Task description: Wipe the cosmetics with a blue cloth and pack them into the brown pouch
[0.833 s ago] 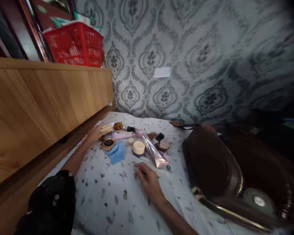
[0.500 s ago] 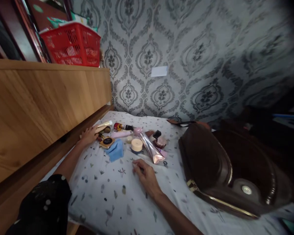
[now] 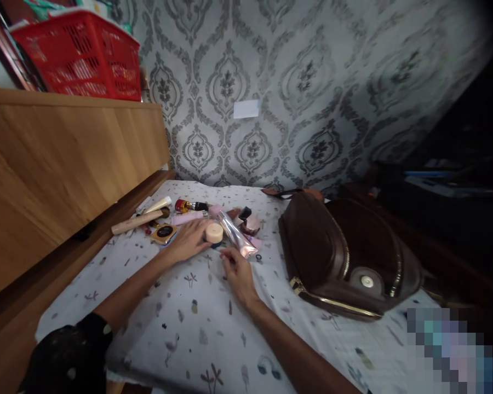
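both arms [image 3: 137,290] outstretched, left hand [image 3: 187,241] spread beside jar [image 3: 214,233], right hand [image 3: 239,272] curled, its grip unclear

One round cream-lidded jar [image 3: 214,233]; right of jar: one silvery-pink metallic tube [image 3: 235,234], one brown leather bag [image 3: 314,241]; left: one red plastic basket [image 3: 100,60].

The left hand [image 3: 189,239] partly hides the blue cloth [image 3: 172,236], and a pixelated patch [image 3: 452,350] masks the lower right.

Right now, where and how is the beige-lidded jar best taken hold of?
I would grip the jar by its round sides, from the left, where the left hand is: it stands upright, and the silver tube lies close on its right.
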A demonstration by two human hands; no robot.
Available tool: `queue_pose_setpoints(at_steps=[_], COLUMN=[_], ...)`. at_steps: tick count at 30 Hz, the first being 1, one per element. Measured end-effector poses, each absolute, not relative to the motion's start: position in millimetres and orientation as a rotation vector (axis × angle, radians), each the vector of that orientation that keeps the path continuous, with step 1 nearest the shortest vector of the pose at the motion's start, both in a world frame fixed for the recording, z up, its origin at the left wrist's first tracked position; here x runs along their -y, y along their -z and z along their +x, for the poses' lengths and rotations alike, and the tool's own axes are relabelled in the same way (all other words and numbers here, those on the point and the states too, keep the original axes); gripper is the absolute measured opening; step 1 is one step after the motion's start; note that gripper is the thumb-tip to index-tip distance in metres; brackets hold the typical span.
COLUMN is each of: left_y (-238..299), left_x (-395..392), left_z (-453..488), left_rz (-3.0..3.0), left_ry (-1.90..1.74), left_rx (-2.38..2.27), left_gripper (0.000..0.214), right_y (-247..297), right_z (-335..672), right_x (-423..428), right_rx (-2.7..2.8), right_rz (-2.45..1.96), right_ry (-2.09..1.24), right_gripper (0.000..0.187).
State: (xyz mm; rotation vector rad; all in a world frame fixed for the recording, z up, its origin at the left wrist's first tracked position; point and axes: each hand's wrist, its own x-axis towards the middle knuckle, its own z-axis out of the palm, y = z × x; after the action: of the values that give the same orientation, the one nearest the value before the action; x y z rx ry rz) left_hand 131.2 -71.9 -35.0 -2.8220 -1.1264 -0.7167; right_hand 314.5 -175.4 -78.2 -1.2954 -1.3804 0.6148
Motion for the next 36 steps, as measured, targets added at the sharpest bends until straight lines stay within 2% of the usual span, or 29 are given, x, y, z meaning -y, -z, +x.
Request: queue_pose_setpoints(at_steps=[7,12,16,25,31,36], left_y=[34,25,18,22,22,16], left_x=[70,45,28,21,43,57], left_z=[193,186,171,169,188,217], left_rz=[-2.797,-2.658,-2.541,-2.506,-2.525,-2.655], left_ry=[0.572,0.494,0.424,0.356,0.728,0.941], left_rx=[1.277,1.505,1.640,1.624,1.381,1.179], left_gripper=[0.051,0.043,0.045,0.052,0.048,0.042], right_y=[80,74,76,83,82,75], right_z=[342,360,379,400,396,377], right_x=[160,152,144,137,137,144], right_rx=[1.414,1.405,1.409,1.258,1.145,1.420], right_rz=[-1.286,-1.322,-1.386,-1.571,-1.509,-1.246], right_ry=[-0.333,-0.256,-0.113,-0.174,-0.222,-0.363], right_gripper=[0.031,0.032,0.035,0.035,0.041,0.042])
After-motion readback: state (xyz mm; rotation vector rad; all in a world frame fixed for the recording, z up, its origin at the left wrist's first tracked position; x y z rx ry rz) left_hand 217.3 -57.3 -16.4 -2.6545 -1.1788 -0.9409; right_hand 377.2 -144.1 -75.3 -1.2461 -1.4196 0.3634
